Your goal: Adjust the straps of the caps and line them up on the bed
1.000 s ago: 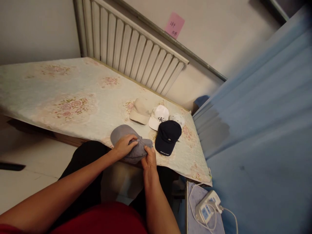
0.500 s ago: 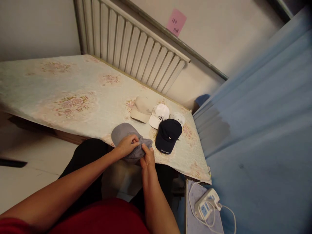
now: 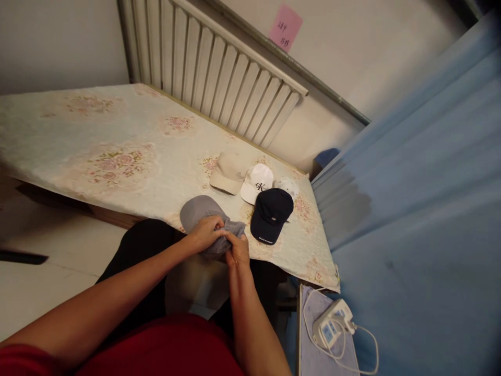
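A grey cap (image 3: pixel 198 209) lies at the near edge of a floral-covered bed (image 3: pixel 117 156). My left hand (image 3: pixel 206 231) grips its crumpled back part, fingers curled over the fabric. Touching it from the right, my right hand (image 3: pixel 236 249) pinches the same bunched fabric. Just right of them lies a dark navy cap (image 3: pixel 271 215). Behind it sit a white cap with black letters (image 3: pixel 256 183), a beige cap (image 3: pixel 227 173) and another white cap (image 3: pixel 287 186), partly hidden.
A white radiator (image 3: pixel 219 78) runs along the wall behind the bed, with a pink note (image 3: pixel 285 27) above it. A blue curtain (image 3: pixel 410 209) hangs at the right. A white power strip with cable (image 3: pixel 331 329) lies on a grey pad at the lower right.
My hands have drawn closer together on the grey cap, bunching its back fabric more. The view shifted slightly; the other caps stayed in place.
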The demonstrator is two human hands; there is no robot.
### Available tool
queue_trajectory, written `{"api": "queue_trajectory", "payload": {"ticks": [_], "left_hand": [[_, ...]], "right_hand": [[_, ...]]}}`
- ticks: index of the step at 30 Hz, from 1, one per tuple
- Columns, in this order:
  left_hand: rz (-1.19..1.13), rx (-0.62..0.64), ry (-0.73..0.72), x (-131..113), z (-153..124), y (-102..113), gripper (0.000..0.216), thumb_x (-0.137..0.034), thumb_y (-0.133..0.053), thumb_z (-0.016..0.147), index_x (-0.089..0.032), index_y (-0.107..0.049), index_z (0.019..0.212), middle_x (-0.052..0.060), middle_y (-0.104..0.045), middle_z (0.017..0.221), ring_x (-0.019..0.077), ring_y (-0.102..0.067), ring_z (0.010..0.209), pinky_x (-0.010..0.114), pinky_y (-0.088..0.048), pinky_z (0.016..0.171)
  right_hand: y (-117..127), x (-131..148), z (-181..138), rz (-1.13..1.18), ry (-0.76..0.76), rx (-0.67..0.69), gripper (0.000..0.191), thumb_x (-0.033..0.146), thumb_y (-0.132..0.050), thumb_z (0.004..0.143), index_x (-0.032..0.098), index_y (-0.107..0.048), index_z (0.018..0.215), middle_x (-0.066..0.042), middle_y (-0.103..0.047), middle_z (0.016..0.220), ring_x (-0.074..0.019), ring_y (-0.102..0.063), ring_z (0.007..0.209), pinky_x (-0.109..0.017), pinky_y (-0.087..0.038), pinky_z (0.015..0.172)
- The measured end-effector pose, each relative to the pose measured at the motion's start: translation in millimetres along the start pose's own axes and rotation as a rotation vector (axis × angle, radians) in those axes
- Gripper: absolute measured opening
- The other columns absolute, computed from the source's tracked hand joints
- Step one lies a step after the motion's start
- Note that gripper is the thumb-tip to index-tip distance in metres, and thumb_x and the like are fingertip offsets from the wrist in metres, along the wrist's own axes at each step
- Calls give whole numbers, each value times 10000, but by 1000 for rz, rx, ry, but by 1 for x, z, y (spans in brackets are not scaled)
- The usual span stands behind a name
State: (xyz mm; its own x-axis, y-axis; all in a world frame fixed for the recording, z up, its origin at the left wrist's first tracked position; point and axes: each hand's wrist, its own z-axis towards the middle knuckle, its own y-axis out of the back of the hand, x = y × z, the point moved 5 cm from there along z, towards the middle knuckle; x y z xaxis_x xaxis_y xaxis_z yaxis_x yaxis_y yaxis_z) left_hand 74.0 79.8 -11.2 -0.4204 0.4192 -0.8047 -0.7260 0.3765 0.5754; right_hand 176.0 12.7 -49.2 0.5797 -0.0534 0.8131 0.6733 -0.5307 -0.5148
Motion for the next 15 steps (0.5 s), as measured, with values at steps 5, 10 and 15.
{"api": "queue_trajectory", "payload": {"ticks": [5, 10, 15], "left_hand": [[35, -29, -18, -2, -2, 1, 81, -275, -551, 745, -195, -560, 736, 10, -597, 719, 174, -528, 698, 306, -416, 693], [66, -66, -27, -4, -2, 3, 44, -241, -541, 729, -197, -546, 727, 23, -609, 746, 187, -539, 738, 323, -425, 747], [74, -83, -27, -5, 1, 11, 84, -272, -529, 761, -195, -559, 772, 38, -635, 796, 193, -566, 761, 316, -434, 739]], "right_hand": [[-1, 2, -2, -8, 20, -28, 351, 119, -735, 555, 167, -557, 853, 19, -711, 686, -152, -664, 608, -305, -562, 654], [0, 5, -3, -20, 29, -54, 318, 116, -719, 558, 153, -576, 840, 12, -714, 681, -153, -672, 626, -282, -552, 651], [5, 8, -2, -32, 43, -52, 326, 111, -707, 563, 151, -590, 865, 13, -718, 703, -154, -673, 639, -297, -553, 682]]}}
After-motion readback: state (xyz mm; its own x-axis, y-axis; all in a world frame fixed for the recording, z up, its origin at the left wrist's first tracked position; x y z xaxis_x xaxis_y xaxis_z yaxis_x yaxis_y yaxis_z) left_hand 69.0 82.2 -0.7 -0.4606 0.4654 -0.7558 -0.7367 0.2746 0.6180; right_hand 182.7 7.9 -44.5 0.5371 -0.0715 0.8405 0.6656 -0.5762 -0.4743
